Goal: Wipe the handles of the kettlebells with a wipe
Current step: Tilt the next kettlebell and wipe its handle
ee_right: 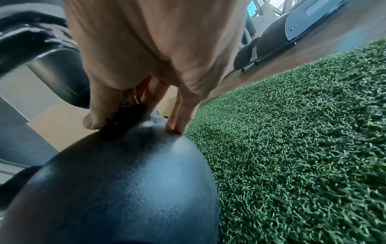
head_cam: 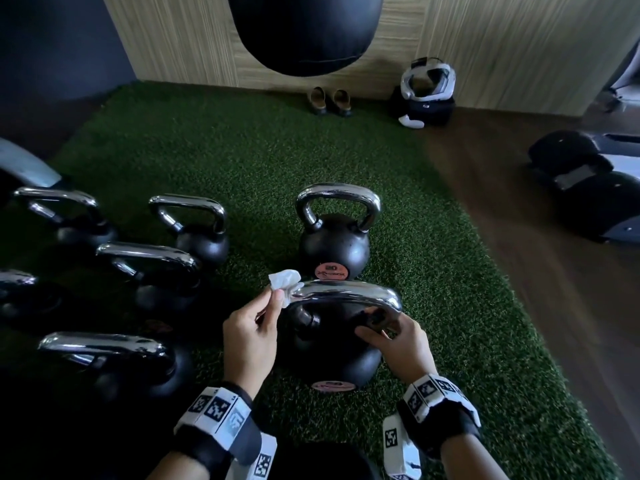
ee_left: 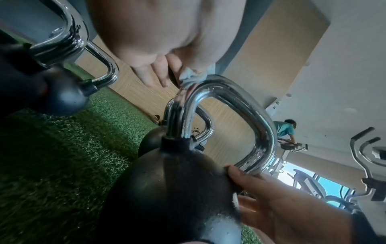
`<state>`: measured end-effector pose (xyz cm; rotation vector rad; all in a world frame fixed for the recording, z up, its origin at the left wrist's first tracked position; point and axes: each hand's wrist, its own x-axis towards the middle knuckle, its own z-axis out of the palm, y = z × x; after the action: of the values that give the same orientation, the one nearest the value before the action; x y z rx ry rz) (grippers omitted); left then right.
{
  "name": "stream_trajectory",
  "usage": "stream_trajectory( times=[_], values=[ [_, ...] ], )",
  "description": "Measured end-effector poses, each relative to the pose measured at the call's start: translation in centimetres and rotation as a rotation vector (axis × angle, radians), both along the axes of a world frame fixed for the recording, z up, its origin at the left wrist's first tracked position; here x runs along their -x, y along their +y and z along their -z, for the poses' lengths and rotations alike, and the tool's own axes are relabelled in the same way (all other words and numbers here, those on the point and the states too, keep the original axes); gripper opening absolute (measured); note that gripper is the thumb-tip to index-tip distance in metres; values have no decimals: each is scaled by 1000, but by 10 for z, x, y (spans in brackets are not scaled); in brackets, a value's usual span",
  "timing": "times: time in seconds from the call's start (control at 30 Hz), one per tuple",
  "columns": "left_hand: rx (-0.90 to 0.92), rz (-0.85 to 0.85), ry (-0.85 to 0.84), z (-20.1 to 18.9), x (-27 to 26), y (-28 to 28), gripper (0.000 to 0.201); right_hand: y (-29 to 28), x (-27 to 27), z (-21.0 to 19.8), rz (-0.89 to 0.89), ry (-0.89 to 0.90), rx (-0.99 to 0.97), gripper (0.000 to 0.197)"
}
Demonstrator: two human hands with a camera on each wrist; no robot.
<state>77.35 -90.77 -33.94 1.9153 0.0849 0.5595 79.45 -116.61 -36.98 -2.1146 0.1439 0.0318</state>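
The nearest black kettlebell (head_cam: 329, 355) stands on green turf, its chrome handle (head_cam: 346, 295) running left to right. My left hand (head_cam: 273, 301) pinches a crumpled white wipe (head_cam: 284, 281) against the handle's left bend. In the left wrist view the wipe (ee_left: 194, 76) sits at the top corner of the handle (ee_left: 234, 105), under my fingers (ee_left: 155, 72). My right hand (head_cam: 377, 328) grips the handle's right leg where it meets the ball. In the right wrist view its thumb (ee_right: 94, 122) and fingers (ee_right: 179, 120) close on that black base above the ball (ee_right: 125, 181).
A second kettlebell (head_cam: 332, 233) stands just behind, several more (head_cam: 166, 268) to the left. A black punching bag (head_cam: 304, 29) hangs ahead. Shoes (head_cam: 329, 100) and a white headset (head_cam: 427, 79) lie by the wall. Exercise machines (head_cam: 588, 188) stand on the wood floor at right.
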Motion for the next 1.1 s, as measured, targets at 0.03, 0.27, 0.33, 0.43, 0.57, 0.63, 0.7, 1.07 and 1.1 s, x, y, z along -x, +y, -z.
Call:
stream_trajectory(
  times=[0.03, 0.27, 0.33, 0.43, 0.57, 0.63, 0.7, 1.07, 1.1],
  values=[
    [50, 40, -5, 2, -1, 0, 40, 0, 0, 1, -1, -6, -3, 29],
    [665, 187, 256, 14, -9, 5, 36, -1, 2, 0, -13, -18, -20, 28],
    [668, 231, 316, 20, -11, 9, 42, 0, 2, 0, -5, -15, -30, 29],
    [678, 241, 398, 37, -6, 7, 27, 1, 2, 2, 18, -10, -57, 35],
    [653, 322, 494, 50, 2, 9, 20, 2, 1, 7, 26, -19, -80, 46],
    [510, 322, 435, 46, 4, 9, 28, 2, 1, 4, 28, -4, -62, 40],
    [313, 235, 304, 44, 7, 4, 27, 2, 1, 0, 35, -6, -47, 32],
    [-17, 8, 165, 41, -11, -13, 39, -1, 27, -13, 26, 5, 27, 26],
    [-36, -4, 166, 40, -16, -15, 38, -4, 31, -11, 0, -46, 90, 24]
  ],
)
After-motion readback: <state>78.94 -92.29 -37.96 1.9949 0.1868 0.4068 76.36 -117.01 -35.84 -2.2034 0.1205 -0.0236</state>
